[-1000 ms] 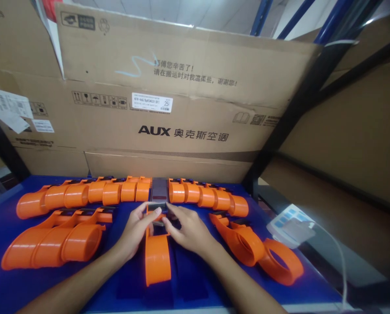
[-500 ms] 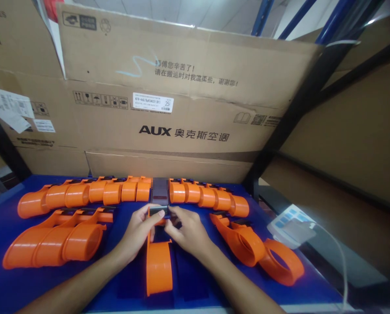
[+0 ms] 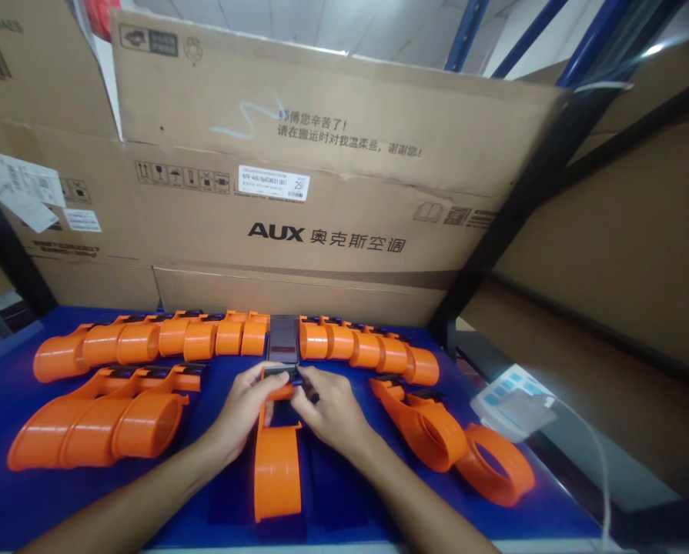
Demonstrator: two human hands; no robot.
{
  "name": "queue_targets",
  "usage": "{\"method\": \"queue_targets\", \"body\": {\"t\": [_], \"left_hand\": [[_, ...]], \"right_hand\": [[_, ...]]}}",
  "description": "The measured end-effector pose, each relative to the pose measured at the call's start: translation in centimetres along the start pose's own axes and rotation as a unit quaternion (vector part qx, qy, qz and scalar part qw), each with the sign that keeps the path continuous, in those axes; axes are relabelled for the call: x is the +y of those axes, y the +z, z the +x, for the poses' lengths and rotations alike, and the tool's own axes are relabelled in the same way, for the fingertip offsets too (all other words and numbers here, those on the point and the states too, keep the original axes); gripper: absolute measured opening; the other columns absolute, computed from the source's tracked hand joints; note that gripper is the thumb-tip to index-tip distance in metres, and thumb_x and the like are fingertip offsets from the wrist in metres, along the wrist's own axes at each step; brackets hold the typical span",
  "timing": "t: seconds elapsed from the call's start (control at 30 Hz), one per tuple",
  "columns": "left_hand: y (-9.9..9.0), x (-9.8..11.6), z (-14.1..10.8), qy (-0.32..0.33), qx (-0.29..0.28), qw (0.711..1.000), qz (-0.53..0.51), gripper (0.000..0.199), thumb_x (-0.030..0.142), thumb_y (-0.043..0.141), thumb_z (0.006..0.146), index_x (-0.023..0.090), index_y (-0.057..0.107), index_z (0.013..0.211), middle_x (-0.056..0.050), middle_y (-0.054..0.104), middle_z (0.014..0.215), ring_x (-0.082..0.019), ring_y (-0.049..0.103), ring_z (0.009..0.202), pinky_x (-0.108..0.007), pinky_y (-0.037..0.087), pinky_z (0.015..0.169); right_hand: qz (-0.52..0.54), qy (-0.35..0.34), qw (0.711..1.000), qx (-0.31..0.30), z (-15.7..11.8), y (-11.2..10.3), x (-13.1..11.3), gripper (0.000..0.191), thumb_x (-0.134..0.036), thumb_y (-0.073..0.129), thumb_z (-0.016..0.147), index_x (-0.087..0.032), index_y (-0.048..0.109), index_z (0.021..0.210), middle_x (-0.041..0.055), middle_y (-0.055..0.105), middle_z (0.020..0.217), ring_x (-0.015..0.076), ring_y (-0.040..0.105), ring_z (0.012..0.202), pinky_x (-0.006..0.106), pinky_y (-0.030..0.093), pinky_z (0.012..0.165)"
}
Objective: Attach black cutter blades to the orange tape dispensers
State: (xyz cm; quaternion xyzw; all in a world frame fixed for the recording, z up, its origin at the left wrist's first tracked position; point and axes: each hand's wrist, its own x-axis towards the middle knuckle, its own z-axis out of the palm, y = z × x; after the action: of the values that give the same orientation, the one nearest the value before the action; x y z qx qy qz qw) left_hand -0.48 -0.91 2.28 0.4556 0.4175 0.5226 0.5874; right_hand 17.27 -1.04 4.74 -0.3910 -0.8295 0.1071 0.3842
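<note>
In front of me an orange plastic tape dispenser [image 3: 278, 477] stands with its wide ring toward me and its dark-edged head away from me. My left hand [image 3: 250, 404] is closed around that head, the thumb lying across its top. Against the head's right side, my right hand [image 3: 326, 408] is closed, thumb and fingertips pinching at a small dark part [image 3: 298, 380] mostly covered by the fingers. Just beyond the hands stands a dark upright device [image 3: 282, 338], its top blurred out.
A curved row of orange dispensers [image 3: 199, 338] spans the back of the blue tabletop [image 3: 217, 492]. Several more [image 3: 148, 425] lie at left, and loose ones [image 3: 497, 465] at right. A white box with a cable [image 3: 514, 404] sits on the right edge. Cardboard [image 3: 344, 192] walls the back.
Both hands stay at the dispenser's head with small finger shifts. The dispenser's ring has swung slightly left, and the camera view has shifted a little.
</note>
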Motion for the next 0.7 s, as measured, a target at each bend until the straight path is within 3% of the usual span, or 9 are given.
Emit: {"method": "queue_targets", "body": {"t": [0.1,0.2,0.37,0.43,0.53,0.63,0.7], "left_hand": [[-0.2,0.5,0.1,-0.010,-0.010,1.000,-0.022,0.037,0.045,0.074,0.079,0.016,0.071,0.103,0.006,0.052,0.046,-0.008,0.040,0.034,-0.021,0.028,0.038],[-0.4,1.1,0.1,-0.014,-0.012,0.999,-0.045,0.035,0.044,0.074,0.078,0.016,0.070,0.099,0.002,0.061,0.055,-0.006,0.040,0.033,-0.020,0.025,0.037],[-0.5,1.5,0.2,-0.005,0.008,0.999,-0.045,0.041,0.045,0.077,0.076,0.015,0.070,0.103,-0.002,0.070,0.068,-0.005,0.041,0.034,-0.021,0.028,0.038],[-0.5,1.5,0.2,-0.007,0.010,0.999,-0.043,0.043,0.046,0.077,0.076,0.014,0.070,0.103,-0.002,0.070,0.069,-0.005,0.040,0.034,-0.022,0.029,0.039],[-0.6,1.4,0.3,-0.006,0.010,0.999,-0.041,0.043,0.046,0.077,0.076,0.014,0.069,0.104,-0.002,0.070,0.065,-0.006,0.041,0.035,-0.022,0.030,0.040],[-0.7,1.4,0.3,0.001,0.009,0.999,-0.042,0.043,0.045,0.078,0.075,0.014,0.069,0.103,-0.002,0.068,0.062,-0.006,0.041,0.035,-0.021,0.029,0.039],[-0.6,1.5,0.3,0.002,0.011,0.999,-0.045,0.043,0.045,0.079,0.074,0.014,0.069,0.102,-0.003,0.069,0.062,-0.007,0.042,0.035,-0.021,0.028,0.039]], "right_hand": [[0.079,0.049,0.995,0.026,0.2,-0.4,0.1,0.015,-0.022,0.050,0.094,-0.020,0.066,0.094,0.0035,0.073,0.075,0.0171,0.068,0.064,0.025,0.053,0.063],[0.174,0.122,0.973,0.090,0.7,-1.5,0.7,0.025,-0.031,0.043,0.100,-0.020,0.062,0.088,0.0042,0.074,0.074,0.0177,0.069,0.062,0.027,0.056,0.062],[0.139,0.171,0.963,0.156,1.6,-3.6,3.0,0.027,-0.037,0.047,0.096,-0.018,0.065,0.088,0.0053,0.073,0.075,0.0186,0.066,0.061,0.028,0.053,0.059],[0.073,0.171,0.973,0.135,1.8,-4.0,3.8,0.026,-0.033,0.048,0.094,-0.018,0.065,0.082,0.0042,0.072,0.073,0.0190,0.065,0.065,0.027,0.050,0.060],[-0.027,0.168,0.984,0.050,1.8,-4.0,4.3,0.022,-0.028,0.050,0.091,-0.019,0.065,0.076,0.0016,0.068,0.069,0.0183,0.062,0.065,0.025,0.044,0.059],[-0.089,0.167,0.981,-0.041,1.5,-3.4,4.1,0.014,-0.021,0.056,0.086,-0.020,0.067,0.078,0.0006,0.069,0.072,0.0167,0.062,0.064,0.023,0.040,0.057],[-0.101,0.168,0.979,-0.063,1.4,-3.1,3.9,0.011,-0.018,0.059,0.084,-0.021,0.068,0.078,0.0006,0.070,0.073,0.0163,0.062,0.065,0.022,0.039,0.058]]}}
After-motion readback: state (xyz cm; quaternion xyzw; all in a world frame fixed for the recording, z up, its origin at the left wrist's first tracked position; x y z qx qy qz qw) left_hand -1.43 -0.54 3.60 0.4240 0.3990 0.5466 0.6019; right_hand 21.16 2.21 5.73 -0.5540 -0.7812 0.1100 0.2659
